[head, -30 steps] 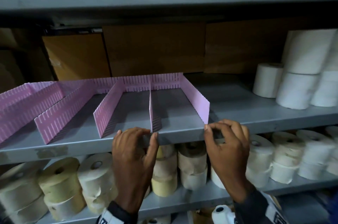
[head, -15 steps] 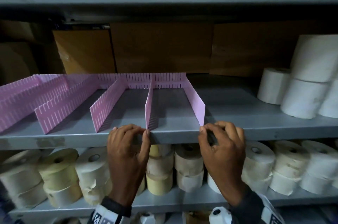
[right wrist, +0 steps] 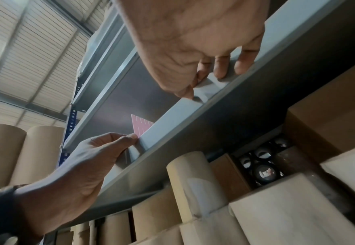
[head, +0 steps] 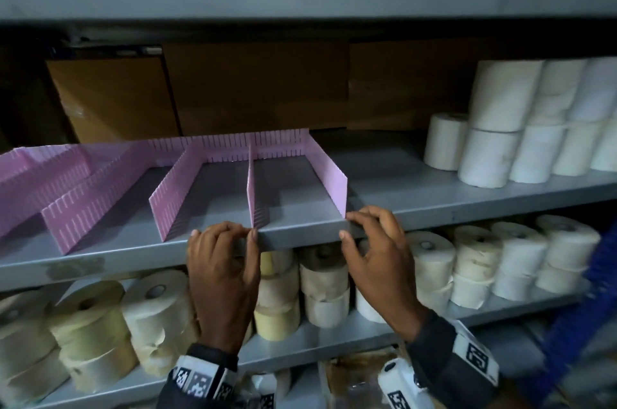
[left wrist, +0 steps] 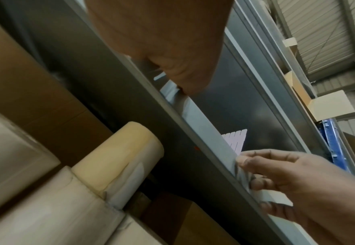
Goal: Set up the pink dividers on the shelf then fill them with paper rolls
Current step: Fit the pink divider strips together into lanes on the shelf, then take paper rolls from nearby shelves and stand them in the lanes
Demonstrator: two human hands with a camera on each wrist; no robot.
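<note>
Your left hand (head: pixel 223 268) sits nearest, fingers curled over the front lip of the grey metal shelf (head: pixel 434 198), fingertips at the near end of the middle pink slotted plastic divider (head: pixel 251 191). They seem to touch rather than pinch it; the left wrist view is mostly blocked by your palm, so I cannot tell more. Your right hand (head: pixel 377 251) does the same at the near end of the rightmost pink divider panel (head: pixel 330 175), thumb under the lip, fingers bent at the shelf edge. Holding both ends at the lip probably lines the panels up flush with the edge and squares the lanes.

Behind your fingers the pink dividers stand upright on the shelf, running front to back and slotted into a pink cross strip (head: pixel 233 145) at the rear. The lanes between them hold nothing yet, so filling has not begun.

Farther right on the same shelf stand white paper rolls (head: pixel 494 141), well apart from the dividers. Cream paper rolls (head: pixel 324 288) crowd the shelf below. Brown cardboard boxes (head: pixel 257 88) sit at the back.
</note>
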